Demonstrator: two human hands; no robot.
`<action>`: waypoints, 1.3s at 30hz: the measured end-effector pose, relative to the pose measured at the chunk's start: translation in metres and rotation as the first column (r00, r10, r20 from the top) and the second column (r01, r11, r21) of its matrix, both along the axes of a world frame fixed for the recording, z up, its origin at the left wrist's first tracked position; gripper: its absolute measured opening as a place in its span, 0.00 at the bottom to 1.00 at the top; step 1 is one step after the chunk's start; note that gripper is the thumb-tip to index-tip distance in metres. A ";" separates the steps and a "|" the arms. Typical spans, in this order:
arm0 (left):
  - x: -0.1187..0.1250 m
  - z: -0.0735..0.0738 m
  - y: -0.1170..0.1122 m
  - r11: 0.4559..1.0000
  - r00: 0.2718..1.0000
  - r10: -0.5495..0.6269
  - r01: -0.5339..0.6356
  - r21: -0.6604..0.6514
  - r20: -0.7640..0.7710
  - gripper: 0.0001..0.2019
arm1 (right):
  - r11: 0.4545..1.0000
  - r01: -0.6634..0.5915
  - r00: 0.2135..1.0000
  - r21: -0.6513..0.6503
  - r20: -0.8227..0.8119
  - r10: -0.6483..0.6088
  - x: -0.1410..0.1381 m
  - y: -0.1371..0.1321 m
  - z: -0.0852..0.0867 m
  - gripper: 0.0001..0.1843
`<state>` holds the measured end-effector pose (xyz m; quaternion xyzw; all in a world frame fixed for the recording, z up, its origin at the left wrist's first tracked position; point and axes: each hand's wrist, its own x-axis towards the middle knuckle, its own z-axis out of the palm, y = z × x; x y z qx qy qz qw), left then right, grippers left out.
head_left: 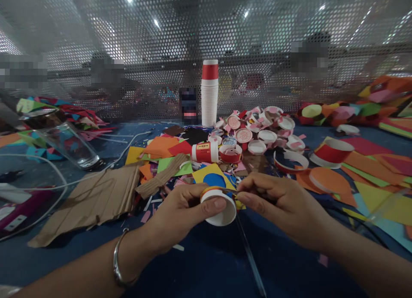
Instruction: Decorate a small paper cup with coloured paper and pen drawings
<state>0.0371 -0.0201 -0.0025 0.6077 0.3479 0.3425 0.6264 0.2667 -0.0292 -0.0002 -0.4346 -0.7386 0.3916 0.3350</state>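
My left hand (189, 208) grips a short cut paper cup (222, 215), white inside with an orange-yellow edge, thumb pressed on its near rim. Its round opening tilts toward me. My right hand (270, 199) is closed in a pinch at the cup's right rim. Something thin and dark lies along the rim by those fingertips, too small to make out. Just beyond the cup is a blue paper circle (210, 180) on yellow paper (200, 173). A thin clear stick (251, 255) runs from under the cup toward me on the dark blue table.
A tall stack of paper cups (209, 96) stands before a perforated metal screen (154, 44). Cut cup pieces (243, 135) are heaped behind my hands. Corrugated cardboard (96, 195), a tilted clear glass (71, 143) and a white cable (124, 150) lie left; coloured paper (376, 173) lies right.
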 end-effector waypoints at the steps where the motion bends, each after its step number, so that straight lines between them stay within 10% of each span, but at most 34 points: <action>1: 0.000 0.000 0.000 1.000 1.000 0.001 -0.001 -0.001 -0.005 0.13 | 1.000 0.000 1.000 -0.003 -0.003 0.000 0.000 0.000 0.000 0.16; 39: 0.001 0.000 0.000 0.998 0.999 -0.037 0.037 -0.059 0.004 0.09 | 0.998 -0.013 0.995 0.058 0.098 0.007 0.004 0.001 -0.004 0.18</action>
